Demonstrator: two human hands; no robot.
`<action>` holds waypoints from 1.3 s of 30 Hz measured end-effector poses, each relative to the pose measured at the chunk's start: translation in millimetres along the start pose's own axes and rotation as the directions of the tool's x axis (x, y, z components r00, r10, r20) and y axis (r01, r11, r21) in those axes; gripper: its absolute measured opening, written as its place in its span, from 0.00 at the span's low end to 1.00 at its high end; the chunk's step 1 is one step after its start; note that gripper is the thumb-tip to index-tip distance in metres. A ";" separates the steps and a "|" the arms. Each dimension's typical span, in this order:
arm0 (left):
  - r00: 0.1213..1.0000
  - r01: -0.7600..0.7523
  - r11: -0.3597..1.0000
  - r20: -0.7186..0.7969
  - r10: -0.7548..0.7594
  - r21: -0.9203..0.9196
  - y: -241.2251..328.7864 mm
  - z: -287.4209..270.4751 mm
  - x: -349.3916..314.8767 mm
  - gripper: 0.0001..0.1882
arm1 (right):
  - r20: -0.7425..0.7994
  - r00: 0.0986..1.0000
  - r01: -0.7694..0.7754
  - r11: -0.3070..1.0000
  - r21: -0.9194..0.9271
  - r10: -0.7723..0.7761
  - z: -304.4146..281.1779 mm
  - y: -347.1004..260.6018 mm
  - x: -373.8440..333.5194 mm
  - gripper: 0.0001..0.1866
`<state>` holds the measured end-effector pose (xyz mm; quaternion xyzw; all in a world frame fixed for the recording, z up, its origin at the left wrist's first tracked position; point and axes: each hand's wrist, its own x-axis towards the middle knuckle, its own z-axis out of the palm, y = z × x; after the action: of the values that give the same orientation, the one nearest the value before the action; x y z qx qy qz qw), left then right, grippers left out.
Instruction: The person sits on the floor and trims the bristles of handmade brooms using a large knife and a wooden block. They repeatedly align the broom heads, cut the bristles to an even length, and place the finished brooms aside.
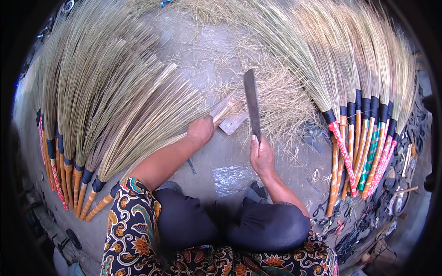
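My left hand [201,130] is closed round the straw of a broom [172,141], whose bristle ends lie over a wooden block [234,123] on the floor. The lower part of that broom runs back beneath my left forearm. In my right hand [262,156] is a long, dark-bladed machete [252,103], gripped by its handle with the blade raised, pointing away from me. The blade stands just right of the block, apart from the straw in my left hand.
Finished-looking brooms [106,92] fan out on the left, with more brooms [359,106] on the right. Loose straw clippings [285,96] heap beyond the block. A shiny plastic scrap [231,180] lies between my feet. Dark scraps [354,230] litter the lower right.
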<state>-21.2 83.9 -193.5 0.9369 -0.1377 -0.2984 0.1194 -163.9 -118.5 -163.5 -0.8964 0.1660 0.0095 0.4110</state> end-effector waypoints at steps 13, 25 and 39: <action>1.000 -0.015 1.000 -0.006 0.015 -0.016 -2.1 5.4 1.6 0.33 | 0.008 1.000 0.015 0.997 -0.081 -0.015 -0.4 6.0 -7.4 0.15; 0.997 -0.041 0.999 0.066 0.040 0.002 -8.5 -17.4 2.2 0.36 | 0.178 0.972 -0.122 0.978 -0.169 0.152 -7.9 11.0 0.3 0.18; 0.909 -0.226 0.929 0.278 0.309 -0.294 1.0 -94.2 -56.3 0.35 | 0.220 0.962 0.176 0.983 -0.053 -0.161 -12.6 -37.2 14.6 0.34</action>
<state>-9.7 114.9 -88.8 0.8247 -0.2436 -0.4421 0.2552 -140.3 -109.4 -130.1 -0.9151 0.0431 0.0774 0.3934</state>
